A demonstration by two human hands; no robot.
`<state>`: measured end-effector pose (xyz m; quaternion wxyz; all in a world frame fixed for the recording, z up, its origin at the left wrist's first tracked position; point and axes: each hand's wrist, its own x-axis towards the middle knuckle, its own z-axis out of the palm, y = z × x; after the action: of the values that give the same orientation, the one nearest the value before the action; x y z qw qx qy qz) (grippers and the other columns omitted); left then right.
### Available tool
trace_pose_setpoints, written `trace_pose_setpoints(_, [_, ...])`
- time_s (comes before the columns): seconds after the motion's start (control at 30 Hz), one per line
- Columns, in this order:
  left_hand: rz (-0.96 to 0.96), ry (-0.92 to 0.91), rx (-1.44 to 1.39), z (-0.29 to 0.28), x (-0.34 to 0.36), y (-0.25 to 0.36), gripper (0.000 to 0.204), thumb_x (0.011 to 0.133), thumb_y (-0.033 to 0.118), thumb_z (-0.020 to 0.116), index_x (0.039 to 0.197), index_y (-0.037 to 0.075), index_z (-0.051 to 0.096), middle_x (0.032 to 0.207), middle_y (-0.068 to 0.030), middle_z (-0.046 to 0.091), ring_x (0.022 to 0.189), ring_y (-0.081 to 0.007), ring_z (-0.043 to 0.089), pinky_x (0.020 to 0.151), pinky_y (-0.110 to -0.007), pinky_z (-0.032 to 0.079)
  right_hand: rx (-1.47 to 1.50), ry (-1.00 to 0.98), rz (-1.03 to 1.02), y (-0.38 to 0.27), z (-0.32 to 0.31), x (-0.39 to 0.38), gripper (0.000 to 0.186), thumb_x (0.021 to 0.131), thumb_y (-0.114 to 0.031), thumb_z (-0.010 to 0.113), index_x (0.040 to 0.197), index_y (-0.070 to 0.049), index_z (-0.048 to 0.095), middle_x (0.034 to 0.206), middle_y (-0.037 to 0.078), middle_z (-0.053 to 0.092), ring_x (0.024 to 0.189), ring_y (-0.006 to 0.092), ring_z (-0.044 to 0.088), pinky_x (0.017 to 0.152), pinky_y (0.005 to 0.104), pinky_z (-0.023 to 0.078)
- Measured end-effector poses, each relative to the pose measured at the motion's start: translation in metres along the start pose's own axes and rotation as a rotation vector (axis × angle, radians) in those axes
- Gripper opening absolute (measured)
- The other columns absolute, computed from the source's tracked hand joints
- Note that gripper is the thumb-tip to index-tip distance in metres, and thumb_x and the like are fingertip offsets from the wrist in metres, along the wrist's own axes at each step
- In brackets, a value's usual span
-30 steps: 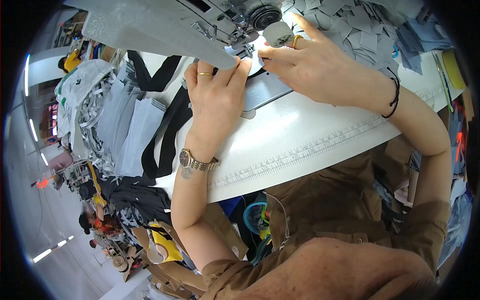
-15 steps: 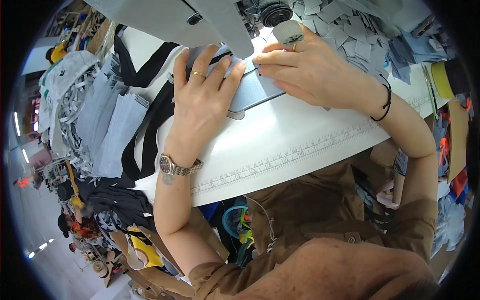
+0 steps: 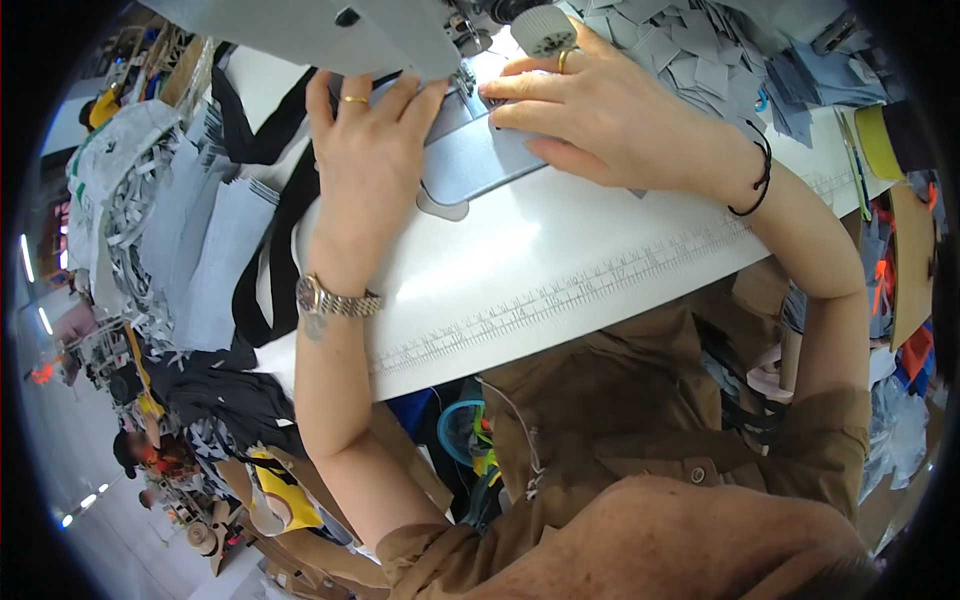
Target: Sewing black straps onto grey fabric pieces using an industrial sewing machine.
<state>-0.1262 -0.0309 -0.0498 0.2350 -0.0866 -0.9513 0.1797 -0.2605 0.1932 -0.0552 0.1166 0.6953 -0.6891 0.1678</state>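
My left hand (image 3: 372,160) lies palm down on the white sewing machine table, fingers stretched toward the presser foot (image 3: 464,80). At its fingertips is a small light-grey fabric piece (image 3: 452,108), mostly hidden. From the right comes my right hand (image 3: 625,115), its fingers extended with the tips beside the presser foot and the thumb apart below them. I cannot make out anything gripped in it. Between the hands shows the metal slide plate (image 3: 485,160). The white sewing machine (image 3: 400,35) hangs over both, its ridged dial (image 3: 543,31) just above my right fingers.
Stacked grey fabric pieces (image 3: 225,260) and black straps (image 3: 265,120) lie at the left. Many small grey pieces (image 3: 690,40) are heaped behind my right hand. A printed ruler (image 3: 560,293) runs along the table's front edge. Tweezers (image 3: 853,160) and a yellow-rimmed roll (image 3: 878,142) sit far right.
The whole view has shifted, so everything sits slightly farther left and up. My left fingers are a little farther from the right fingertips, baring more of the presser foot.
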Motion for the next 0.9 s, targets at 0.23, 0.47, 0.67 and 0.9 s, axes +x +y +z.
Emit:
trace_pose_setpoints(0.23, [-0.035, 0.109, -0.035, 0.014, -0.002, 0.002, 0.027, 0.090, 0.010, 0.065, 0.115, 0.017, 0.076, 0.119, 0.0003, 0.075, 0.122, -0.0256, 0.059, 0.113, -0.051, 0.034, -0.041, 0.003, -0.039, 0.005, 0.003, 0.000, 0.028, 0.093, -0.018, 0.069, 0.120, -0.010, 0.070, 0.137, 0.003, 0.065, 0.130, 0.0220, 0.056, 0.100, 0.0416, 0.042])
trace_pose_setpoints(0.47, [-0.067, 0.078, -0.084, -0.009, -0.024, -0.007, 0.024, 0.086, 0.008, 0.067, 0.108, 0.010, 0.075, 0.107, -0.0059, 0.077, 0.118, -0.0266, 0.061, 0.110, -0.052, 0.037, -0.028, 0.032, -0.097, 0.007, -0.009, 0.005, 0.024, 0.093, -0.018, 0.070, 0.116, -0.010, 0.071, 0.130, 0.003, 0.068, 0.124, 0.0222, 0.058, 0.102, 0.0409, 0.042])
trace_pose_setpoints(0.67, [-0.003, 0.034, -0.375, -0.065, -0.061, 0.029, 0.012, 0.083, 0.014, 0.078, 0.092, 0.008, 0.072, 0.097, -0.0047, 0.074, 0.100, -0.0247, 0.066, 0.115, -0.058, 0.033, -0.029, 0.048, -0.137, -0.012, -0.034, 0.000, 0.017, 0.090, -0.015, 0.068, 0.104, -0.006, 0.072, 0.114, 0.005, 0.072, 0.112, 0.0244, 0.063, 0.110, 0.0459, 0.043])
trace_pose_setpoints(0.9, [-0.068, 0.037, -0.529, -0.049, -0.042, 0.040, 0.024, 0.084, 0.011, 0.079, 0.105, 0.003, 0.072, 0.103, -0.0089, 0.067, 0.099, -0.0284, 0.063, 0.108, -0.053, 0.043, -0.166, 0.087, -0.198, -0.031, -0.080, -0.067, 0.009, 0.080, -0.012, 0.068, 0.086, -0.005, 0.068, 0.094, 0.008, 0.070, 0.092, 0.0267, 0.066, 0.094, 0.0412, 0.051])
